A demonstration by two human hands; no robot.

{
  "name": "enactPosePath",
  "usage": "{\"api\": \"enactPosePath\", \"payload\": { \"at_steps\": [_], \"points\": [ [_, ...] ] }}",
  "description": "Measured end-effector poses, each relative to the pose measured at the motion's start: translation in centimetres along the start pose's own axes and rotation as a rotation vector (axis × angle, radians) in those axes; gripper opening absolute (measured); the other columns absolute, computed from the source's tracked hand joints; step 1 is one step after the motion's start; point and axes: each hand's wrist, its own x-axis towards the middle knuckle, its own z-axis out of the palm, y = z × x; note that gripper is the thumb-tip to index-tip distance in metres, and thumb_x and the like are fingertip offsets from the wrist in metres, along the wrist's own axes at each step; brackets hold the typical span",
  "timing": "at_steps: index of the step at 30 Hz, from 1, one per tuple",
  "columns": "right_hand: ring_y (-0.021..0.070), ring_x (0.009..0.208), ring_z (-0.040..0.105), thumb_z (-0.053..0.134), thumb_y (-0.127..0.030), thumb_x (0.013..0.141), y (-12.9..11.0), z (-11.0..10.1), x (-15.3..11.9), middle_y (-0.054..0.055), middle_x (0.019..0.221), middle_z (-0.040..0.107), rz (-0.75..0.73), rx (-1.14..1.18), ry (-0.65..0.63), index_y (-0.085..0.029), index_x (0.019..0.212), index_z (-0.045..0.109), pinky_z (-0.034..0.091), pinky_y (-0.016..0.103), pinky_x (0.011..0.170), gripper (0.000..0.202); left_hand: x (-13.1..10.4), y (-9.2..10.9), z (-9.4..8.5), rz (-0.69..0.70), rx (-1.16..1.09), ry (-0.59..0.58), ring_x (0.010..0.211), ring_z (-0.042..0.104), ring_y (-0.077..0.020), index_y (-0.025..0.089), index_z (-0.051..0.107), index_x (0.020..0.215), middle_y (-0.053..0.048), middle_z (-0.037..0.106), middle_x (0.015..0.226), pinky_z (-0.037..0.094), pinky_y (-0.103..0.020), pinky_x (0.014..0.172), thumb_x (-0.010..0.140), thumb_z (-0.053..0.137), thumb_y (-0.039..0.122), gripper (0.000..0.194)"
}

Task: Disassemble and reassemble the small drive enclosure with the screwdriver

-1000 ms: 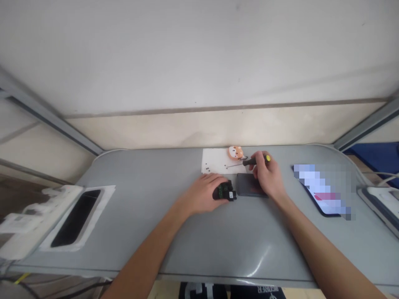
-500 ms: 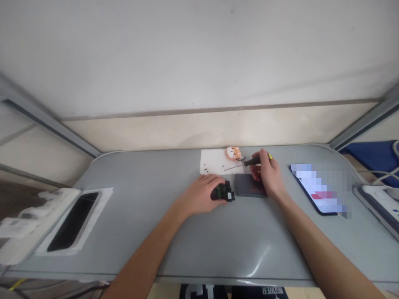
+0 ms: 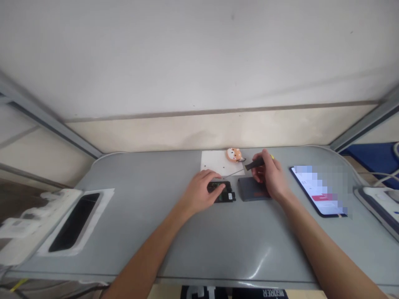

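My right hand (image 3: pixel 268 174) is closed round the black handle of a screwdriver (image 3: pixel 254 163) with a yellow end. Its thin shaft points left, and the tip is close to the fingertips of my left hand (image 3: pixel 202 192). A tiny dark speck shows at the tip, too small to name. My left hand rests with fingers and thumb apart over a dark circuit board (image 3: pixel 225 195) with a white label. The thumb crosses the board's top, and the hand hides its left end. Under my right hand lies a flat dark case (image 3: pixel 252 190), partly covered.
A white paper sheet (image 3: pixel 213 160) with small dark specks lies behind the board, an orange animal-face trinket (image 3: pixel 233 155) on it. A lit phone (image 3: pixel 318 193) is on the right. A dark phone (image 3: pixel 75 222) and a white power strip (image 3: pixel 29 224) are on the left.
The screwdriver tip has come off the paper towards me, near my left fingertips. My left thumb has shifted from the board's near edge onto its top.
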Motion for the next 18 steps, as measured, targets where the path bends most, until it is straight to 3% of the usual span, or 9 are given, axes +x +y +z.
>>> {"api": "enactPosePath", "payload": {
  "at_steps": [6, 13, 18],
  "points": [
    [0.0117, 0.043, 0.042, 0.046, -0.076, 0.091, 0.1, 0.4, -0.6, -0.003, 0.052, 0.051, 0.014, -0.074, -0.016, -0.023, 0.092, 0.060, 0.031, 0.021, 0.036, 0.054, 0.3, -1.0, 0.3, 0.036, 0.042, 0.044, 0.099, 0.067, -0.0201, 0.024, 0.070, 0.099, -0.002, 0.075, 0.101, 0.050, -0.038, 0.095, 0.096, 0.068, 0.034, 0.011],
    [0.0129, 0.045, 0.047, 0.043, -0.074, 0.093, -0.1, 0.5, -0.8, -0.002, 0.055, 0.054, -0.030, -0.176, -0.030, -0.023, 0.093, 0.060, 0.032, 0.020, 0.036, 0.053, 0.1, -1.7, 0.8, 0.125, 0.120, 0.083, 0.095, 0.067, -0.0179, 0.023, 0.071, 0.097, -0.001, 0.074, 0.096, 0.048, -0.037, 0.095, 0.097, 0.065, 0.026, 0.007],
    [0.0128, 0.047, 0.047, 0.043, -0.068, 0.096, -0.3, 0.6, -1.2, -0.003, 0.055, 0.053, -0.147, -0.204, -0.007, -0.024, 0.090, 0.057, 0.037, 0.022, 0.042, 0.047, 0.1, -1.6, 0.7, 0.173, 0.199, 0.099, 0.094, 0.066, -0.0175, 0.023, 0.072, 0.097, -0.001, 0.074, 0.096, 0.047, -0.037, 0.095, 0.098, 0.065, 0.025, 0.007]
  ]
}}
